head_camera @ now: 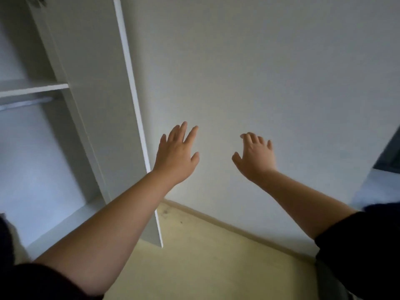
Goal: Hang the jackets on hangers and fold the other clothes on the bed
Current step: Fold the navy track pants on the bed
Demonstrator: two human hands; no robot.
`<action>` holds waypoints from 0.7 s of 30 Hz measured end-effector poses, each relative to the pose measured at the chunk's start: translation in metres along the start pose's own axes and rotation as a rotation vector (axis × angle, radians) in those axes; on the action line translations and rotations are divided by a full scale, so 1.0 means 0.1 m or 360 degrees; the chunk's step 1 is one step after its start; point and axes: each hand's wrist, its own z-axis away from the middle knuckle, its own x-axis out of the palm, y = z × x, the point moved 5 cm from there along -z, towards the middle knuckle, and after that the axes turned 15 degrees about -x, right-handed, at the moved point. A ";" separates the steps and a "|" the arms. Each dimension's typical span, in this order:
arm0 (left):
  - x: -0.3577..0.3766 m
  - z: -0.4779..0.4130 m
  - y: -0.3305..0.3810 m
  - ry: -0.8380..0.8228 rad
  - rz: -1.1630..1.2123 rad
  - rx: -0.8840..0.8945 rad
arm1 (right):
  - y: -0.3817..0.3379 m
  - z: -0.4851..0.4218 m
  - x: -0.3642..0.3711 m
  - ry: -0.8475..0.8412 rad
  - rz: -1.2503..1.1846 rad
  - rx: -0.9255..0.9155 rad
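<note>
Both arms reach forward in front of a plain white wall. My left hand [176,154] is spread with straight fingers and holds nothing. My right hand [255,155] is also empty, its fingers loosely bent. An open white wardrobe [97,109] stands at the left, with a metal hanging rail [26,104] under a shelf [32,88]. No jackets, hangers, other clothes or bed are in view.
The wardrobe's white side panel [132,100] runs down just left of my left hand. Pale wooden floor [205,256] and a skirting board lie below. A dark window edge and sill [387,161] show at the far right.
</note>
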 end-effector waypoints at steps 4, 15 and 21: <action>0.15 0.26 1.11 -0.0079 0.0026 0.0243 | 0.84 0.74 -0.31 -0.0036 0.0091 0.0173; 0.75 1.26 4.33 -0.0345 0.0312 0.0605 | 3.23 2.96 -0.89 -0.0169 0.0184 0.0633; 1.29 1.90 5.69 -0.0683 0.0389 0.0678 | 4.33 4.14 -0.97 -0.0244 0.0169 0.0925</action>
